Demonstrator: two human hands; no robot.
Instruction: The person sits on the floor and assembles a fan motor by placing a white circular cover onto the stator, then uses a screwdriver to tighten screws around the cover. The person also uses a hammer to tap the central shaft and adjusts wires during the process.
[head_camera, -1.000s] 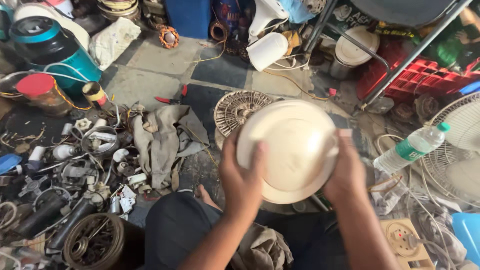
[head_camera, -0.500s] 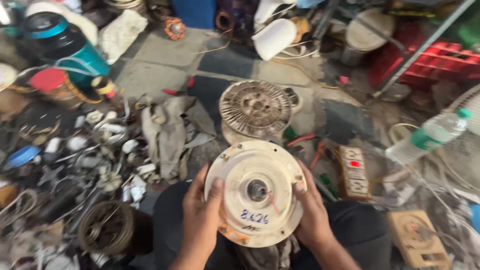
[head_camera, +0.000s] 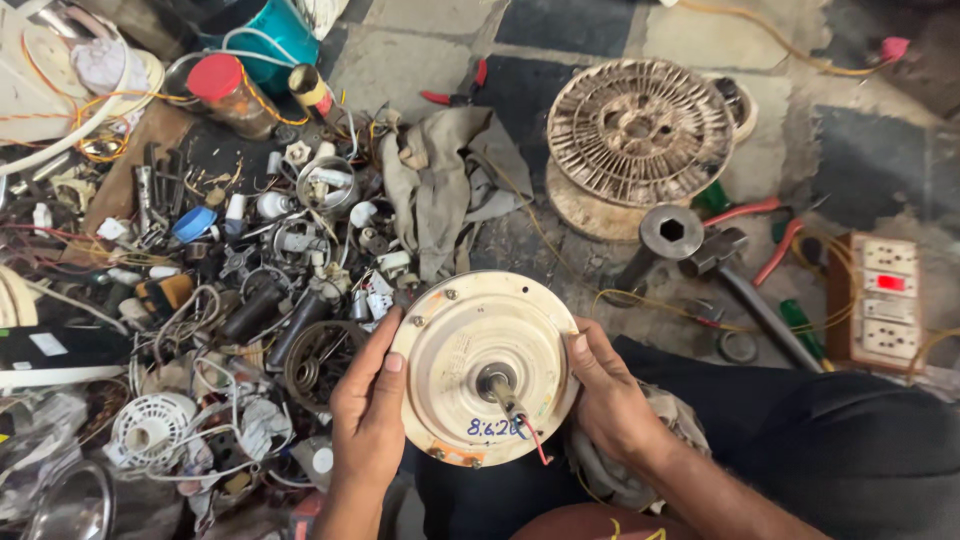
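Low in the frame's centre, the left hand (head_camera: 368, 415) and right hand (head_camera: 608, 395) grip a cream round motor housing (head_camera: 485, 368) by its edges; screws remain in, unopened. Beyond, upper right, lies a wound stator (head_camera: 640, 130).

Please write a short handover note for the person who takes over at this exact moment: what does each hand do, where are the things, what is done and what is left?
Left hand: grips the left rim of the round cream-white metal motor housing, thumb on its face.
Right hand: grips the right rim.
Housing: held over the lap, shaft side up; central shaft with thin wires coming out toward the lower edge; rim screws in place.
Nearby: rusty round winding core on the floor ahead, grey socket tool and red-handled pliers to the right, grey cloth, pile of small parts to the left.
Done: housing picked up.
Left: it is not opened; no tool in hand.
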